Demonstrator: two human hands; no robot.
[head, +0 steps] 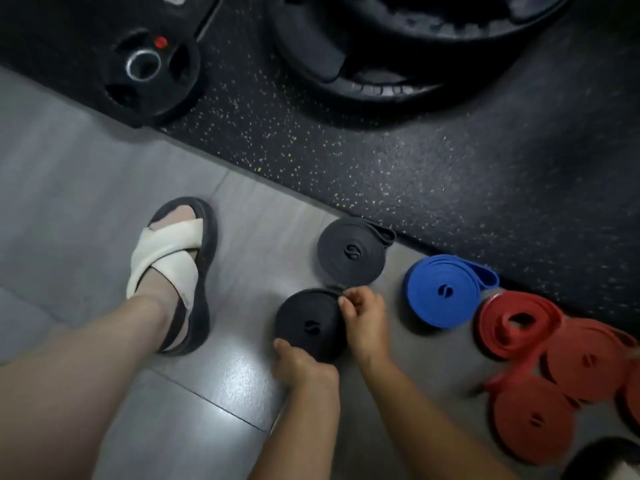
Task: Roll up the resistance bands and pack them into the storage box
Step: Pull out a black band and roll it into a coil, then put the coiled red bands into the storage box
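A black rolled band (306, 322) lies flat on the grey floor between my hands. My left hand (303, 367) grips its near edge. My right hand (363, 315) pinches the band's loose end at the roll's far right rim. Behind it rests a second dark rolled band (351, 252), its tail touching the mat edge. To the right lies a blue rolled band (443, 292). Further right are several red bands: one loosely coiled (512, 322), one tightly rolled (531, 419), and others at the frame edge. No storage box is in view.
My left foot in a white-strapped sandal (173, 268) stands on the grey tile floor (86, 188). A speckled black rubber mat (433, 161) runs behind the bands. A small weight plate (147, 72) and large black plates (398, 57) lie on it.
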